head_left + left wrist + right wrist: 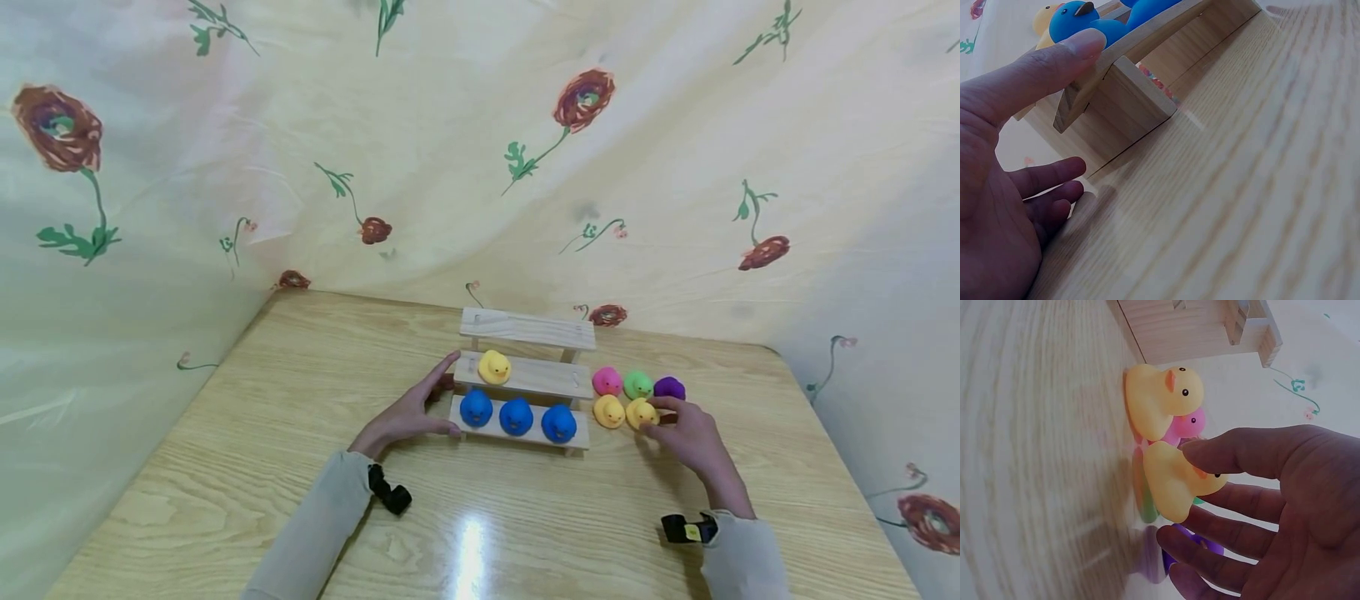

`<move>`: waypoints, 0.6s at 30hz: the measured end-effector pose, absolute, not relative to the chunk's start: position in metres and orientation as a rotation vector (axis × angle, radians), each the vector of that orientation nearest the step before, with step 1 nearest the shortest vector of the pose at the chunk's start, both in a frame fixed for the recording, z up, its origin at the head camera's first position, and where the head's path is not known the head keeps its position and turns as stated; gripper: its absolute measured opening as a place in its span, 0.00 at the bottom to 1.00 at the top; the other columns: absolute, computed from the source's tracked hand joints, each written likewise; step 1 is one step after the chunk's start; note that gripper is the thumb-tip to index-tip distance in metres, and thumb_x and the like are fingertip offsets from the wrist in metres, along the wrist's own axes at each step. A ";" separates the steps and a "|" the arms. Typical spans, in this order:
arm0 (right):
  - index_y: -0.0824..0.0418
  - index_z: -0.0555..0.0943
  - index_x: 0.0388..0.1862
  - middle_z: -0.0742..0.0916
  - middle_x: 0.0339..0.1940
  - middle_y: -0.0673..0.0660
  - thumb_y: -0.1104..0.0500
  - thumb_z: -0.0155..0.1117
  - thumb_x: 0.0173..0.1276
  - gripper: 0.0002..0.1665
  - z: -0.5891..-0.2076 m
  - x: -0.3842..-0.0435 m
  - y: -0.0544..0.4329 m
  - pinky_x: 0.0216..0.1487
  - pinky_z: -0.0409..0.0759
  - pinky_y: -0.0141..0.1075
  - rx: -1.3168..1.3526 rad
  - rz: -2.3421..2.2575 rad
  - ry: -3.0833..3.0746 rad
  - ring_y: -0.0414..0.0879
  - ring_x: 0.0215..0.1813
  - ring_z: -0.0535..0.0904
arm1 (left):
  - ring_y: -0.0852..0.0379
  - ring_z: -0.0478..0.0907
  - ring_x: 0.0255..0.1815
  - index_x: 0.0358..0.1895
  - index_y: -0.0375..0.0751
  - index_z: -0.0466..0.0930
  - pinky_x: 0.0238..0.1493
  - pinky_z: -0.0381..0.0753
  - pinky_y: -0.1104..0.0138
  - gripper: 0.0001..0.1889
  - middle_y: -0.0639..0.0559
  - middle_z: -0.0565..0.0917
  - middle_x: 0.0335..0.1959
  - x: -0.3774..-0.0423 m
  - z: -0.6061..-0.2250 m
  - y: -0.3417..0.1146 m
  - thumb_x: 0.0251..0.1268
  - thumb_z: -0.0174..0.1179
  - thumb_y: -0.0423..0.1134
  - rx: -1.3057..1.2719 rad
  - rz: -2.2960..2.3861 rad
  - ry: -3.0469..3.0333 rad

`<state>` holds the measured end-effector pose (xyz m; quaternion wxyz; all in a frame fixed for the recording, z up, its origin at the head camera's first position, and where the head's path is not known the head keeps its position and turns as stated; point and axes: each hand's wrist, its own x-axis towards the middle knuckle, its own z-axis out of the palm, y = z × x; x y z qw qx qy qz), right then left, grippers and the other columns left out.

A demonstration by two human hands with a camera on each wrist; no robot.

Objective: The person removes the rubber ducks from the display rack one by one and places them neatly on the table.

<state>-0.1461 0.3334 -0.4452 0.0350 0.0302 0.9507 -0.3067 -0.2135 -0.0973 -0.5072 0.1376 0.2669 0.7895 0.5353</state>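
A three-step wooden rack [529, 372] stands on the table. Several blue rubber ducks [516, 417] sit along its lowest step; a yellow duck [493, 367] is at the left of the middle step. At the rack's left end is my left hand [408, 412], its thumb [1079, 50] against the lowest step and its other fingers loosely extended. My right hand [688, 433] pinches another yellow rubber duck [1175, 478] between thumb and fingers, right of the rack. Whether that duck touches the table I cannot tell. Beside it sits one more yellow duck [609, 412].
Behind the yellow ducks stand a pink duck [607, 382], a green duck [638, 384] and a purple duck [670, 388]. The rack's top step [528, 327] bears no duck. A flowered cloth [450, 167] hangs around the wooden table [315, 367].
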 end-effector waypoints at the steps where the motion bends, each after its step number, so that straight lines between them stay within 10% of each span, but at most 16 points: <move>1: 0.75 0.75 0.62 0.82 0.57 0.77 0.57 0.68 0.66 0.31 -0.446 -0.146 0.334 0.42 0.85 0.45 0.092 -0.941 2.922 0.67 0.54 0.80 | 0.44 0.64 0.73 0.80 0.74 0.38 0.77 0.60 0.46 0.61 0.41 0.68 0.70 -0.213 -0.507 -0.097 0.51 0.78 0.50 0.776 1.548 2.285; 18: 0.75 0.74 0.63 0.82 0.57 0.76 0.57 0.68 0.68 0.31 -0.450 -0.150 0.337 0.50 0.85 0.51 0.098 -0.919 2.899 0.67 0.57 0.79 | 0.45 0.64 0.73 0.80 0.76 0.38 0.78 0.60 0.47 0.61 0.42 0.67 0.71 -0.213 -0.506 -0.097 0.51 0.78 0.48 0.745 1.540 2.291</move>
